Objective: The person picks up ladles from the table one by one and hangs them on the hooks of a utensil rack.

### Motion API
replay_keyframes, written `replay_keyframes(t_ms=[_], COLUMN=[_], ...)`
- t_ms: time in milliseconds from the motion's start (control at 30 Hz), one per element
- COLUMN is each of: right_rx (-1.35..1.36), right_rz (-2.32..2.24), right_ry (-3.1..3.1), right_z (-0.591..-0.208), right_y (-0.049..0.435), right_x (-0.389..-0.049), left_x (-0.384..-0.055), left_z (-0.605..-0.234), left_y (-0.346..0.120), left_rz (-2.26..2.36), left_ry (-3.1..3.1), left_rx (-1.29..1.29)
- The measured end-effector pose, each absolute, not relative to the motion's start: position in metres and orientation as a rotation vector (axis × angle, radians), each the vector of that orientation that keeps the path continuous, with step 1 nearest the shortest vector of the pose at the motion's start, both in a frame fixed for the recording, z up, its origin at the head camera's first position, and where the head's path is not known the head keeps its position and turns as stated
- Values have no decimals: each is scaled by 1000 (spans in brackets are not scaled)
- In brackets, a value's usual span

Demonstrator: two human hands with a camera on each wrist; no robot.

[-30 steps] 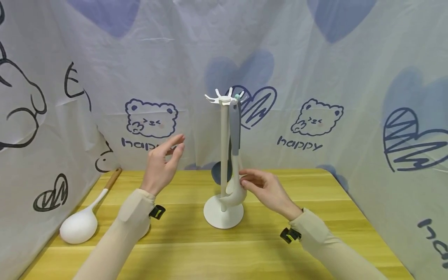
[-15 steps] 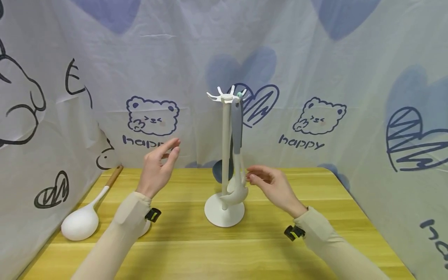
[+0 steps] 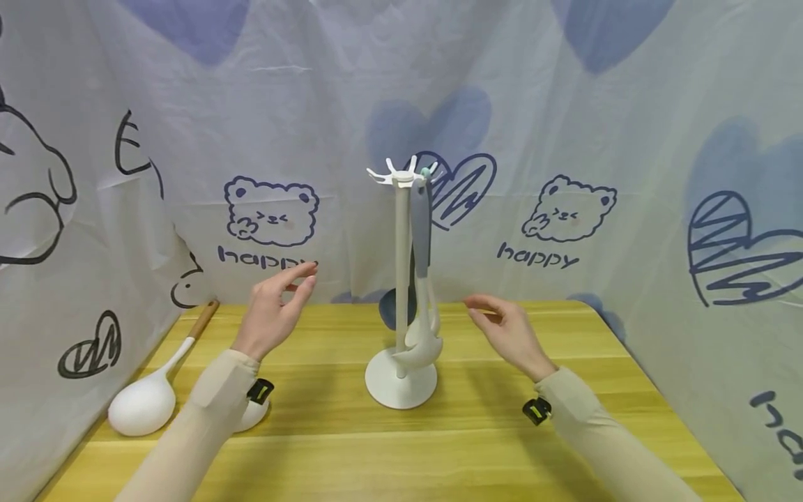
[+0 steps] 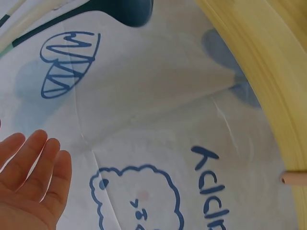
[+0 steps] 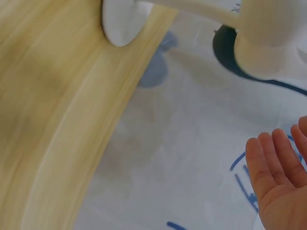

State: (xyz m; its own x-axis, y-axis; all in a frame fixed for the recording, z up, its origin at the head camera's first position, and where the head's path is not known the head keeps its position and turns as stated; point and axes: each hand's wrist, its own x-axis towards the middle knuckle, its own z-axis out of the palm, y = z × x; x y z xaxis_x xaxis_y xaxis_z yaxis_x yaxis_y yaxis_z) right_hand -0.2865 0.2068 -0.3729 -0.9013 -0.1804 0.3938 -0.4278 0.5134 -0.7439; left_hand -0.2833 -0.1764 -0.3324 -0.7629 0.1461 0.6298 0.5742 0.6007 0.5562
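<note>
A white utensil stand [image 3: 402, 279] with a round base and a ring of hooks rises from the middle of the table. On its right side hangs a ladle [image 3: 420, 341] with a grey handle and pale bowl, overlapping another pale utensil [image 3: 434, 317] behind it. A dark blue ladle [image 3: 394, 309] hangs at the back, also seen as a dark ladle [image 4: 129, 12] in the left wrist view. My right hand [image 3: 511, 335], fingers relaxed, hovers right of the stand, apart from the ladles. My left hand [image 3: 271, 310] floats left of the stand, holding nothing, fingers loosely bent.
A large white ladle [image 3: 143, 404] with a wooden handle lies at the table's left. Another white rounded piece [image 3: 254, 416] shows partly from under my left forearm. The wooden table [image 3: 351, 460] ends at a printed cloth [image 3: 351, 104] that hangs behind and at both sides.
My right hand has come away from the grey-handled ladle and moved right, leaving it hanging on the stand. My left hand has drifted slightly down and left.
</note>
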Motion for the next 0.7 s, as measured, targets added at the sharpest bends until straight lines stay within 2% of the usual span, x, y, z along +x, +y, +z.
replay_keyframes(t_ms=[700], right_rx=[462], right_rz=[1174], right_ry=[-2627], right_z=[-391], right_y=[229], right_x=[-301], left_x=[-310], left_z=[-354], left_y=[-235], left_rz=[-655], left_ry=[-3097], left_rx=[-669])
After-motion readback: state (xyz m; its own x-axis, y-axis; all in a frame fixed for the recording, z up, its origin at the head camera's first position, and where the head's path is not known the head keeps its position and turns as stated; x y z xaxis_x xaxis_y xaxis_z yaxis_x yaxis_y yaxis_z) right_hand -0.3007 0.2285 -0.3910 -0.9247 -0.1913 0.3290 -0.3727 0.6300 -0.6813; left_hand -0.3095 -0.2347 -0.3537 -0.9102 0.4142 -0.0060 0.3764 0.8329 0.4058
